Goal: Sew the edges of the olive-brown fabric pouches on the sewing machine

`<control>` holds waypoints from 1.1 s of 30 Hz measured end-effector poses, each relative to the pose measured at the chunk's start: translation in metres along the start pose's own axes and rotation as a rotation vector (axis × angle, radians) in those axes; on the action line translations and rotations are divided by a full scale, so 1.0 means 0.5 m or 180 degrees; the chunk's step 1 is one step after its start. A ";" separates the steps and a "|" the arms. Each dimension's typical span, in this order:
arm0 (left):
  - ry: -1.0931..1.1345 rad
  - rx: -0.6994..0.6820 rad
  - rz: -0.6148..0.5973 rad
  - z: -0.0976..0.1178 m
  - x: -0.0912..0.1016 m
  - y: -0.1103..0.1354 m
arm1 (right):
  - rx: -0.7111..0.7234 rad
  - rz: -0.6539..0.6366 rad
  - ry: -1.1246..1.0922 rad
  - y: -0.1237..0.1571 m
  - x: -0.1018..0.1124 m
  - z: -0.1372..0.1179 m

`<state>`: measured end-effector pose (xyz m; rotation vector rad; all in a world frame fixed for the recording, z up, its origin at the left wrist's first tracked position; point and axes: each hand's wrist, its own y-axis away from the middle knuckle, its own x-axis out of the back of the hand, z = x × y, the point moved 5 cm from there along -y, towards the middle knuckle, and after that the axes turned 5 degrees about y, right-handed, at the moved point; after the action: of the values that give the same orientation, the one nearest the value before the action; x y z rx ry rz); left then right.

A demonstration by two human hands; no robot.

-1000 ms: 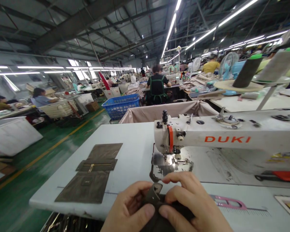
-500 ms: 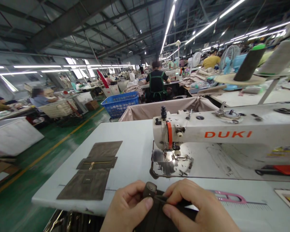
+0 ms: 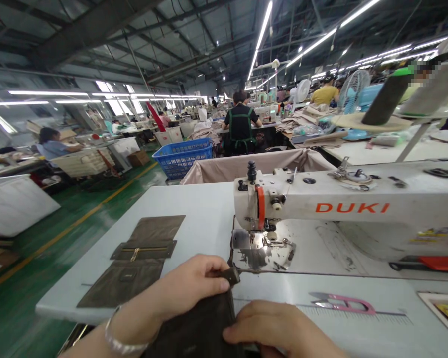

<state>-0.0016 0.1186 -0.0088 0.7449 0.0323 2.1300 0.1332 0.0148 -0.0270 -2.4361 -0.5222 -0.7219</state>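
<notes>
Dark olive fabric piece hangs at the table's near edge, below the sewing machine. My left hand pinches its upper end, where a small folded tab with a stud stands out. Lower down, my right hand grips the right edge of the fabric between thumb and fingers. Another olive panel with a gold zipper lies flat on the table to the left. Pink-handled thread snips rest on the table, right of my hands.
The machine's needle area is just beyond my hands. Behind the table are a fabric-lined bin and a blue basket. Thread cones stand at upper right. A person in a black top sits ahead.
Both hands have shifted: the left up with the tab, the right down along the fabric's edge. More of the fabric shows, and the snips are fully uncovered.
</notes>
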 end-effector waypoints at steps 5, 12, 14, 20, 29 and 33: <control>-0.1252 -0.0229 0.0742 -0.047 0.028 -0.160 | -0.0207 -0.0021 0.2452 -0.049 -0.030 0.111; -0.1963 -0.0678 0.1332 -0.053 0.004 -0.294 | -0.0236 -0.0131 0.2999 -0.079 0.044 0.186; -0.2016 -0.0818 0.1301 -0.054 -0.014 -0.277 | -0.0146 -0.0149 0.2999 -0.060 0.046 0.185; -0.2169 -0.1370 0.0936 -0.051 -0.058 -0.196 | 0.0021 0.0105 0.2858 -0.014 0.030 0.182; -0.2324 -0.1557 0.0729 -0.043 -0.056 -0.188 | 0.0205 0.0417 0.2779 -0.025 0.029 0.164; -0.2278 -0.1562 0.0723 -0.049 -0.052 -0.188 | 0.0227 0.0447 0.2843 -0.021 0.022 0.166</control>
<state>0.0657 0.1647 -0.0679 1.1914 -0.9545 1.8378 0.1682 0.0747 -0.0755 -1.7934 -0.0140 -1.5501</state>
